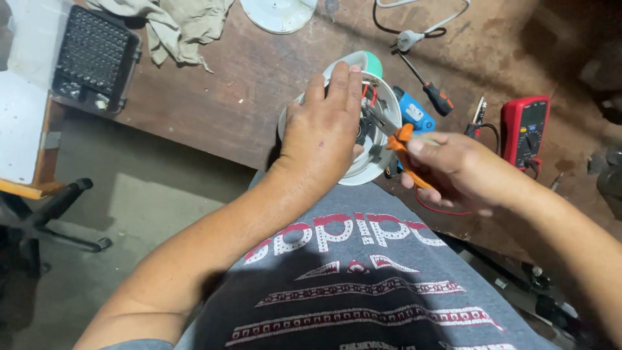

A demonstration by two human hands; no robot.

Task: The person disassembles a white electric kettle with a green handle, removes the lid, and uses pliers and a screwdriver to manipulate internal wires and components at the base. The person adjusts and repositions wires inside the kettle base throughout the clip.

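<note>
Over the white housing, left hand rests flat; right hand grips orange pliers.

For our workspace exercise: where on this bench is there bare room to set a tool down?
Bare wood lies between the cloth and the white housing under the left hand. Right of it is crowded: screwdriver, blue tool, red multimeter.

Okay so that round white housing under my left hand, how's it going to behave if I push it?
The round white housing looks like thin plastic, so probably light and easy to slide. Its rim overhangs the workbench edge, so it may tip without the left hand pressing down. Loose red wires inside could snag.
</note>
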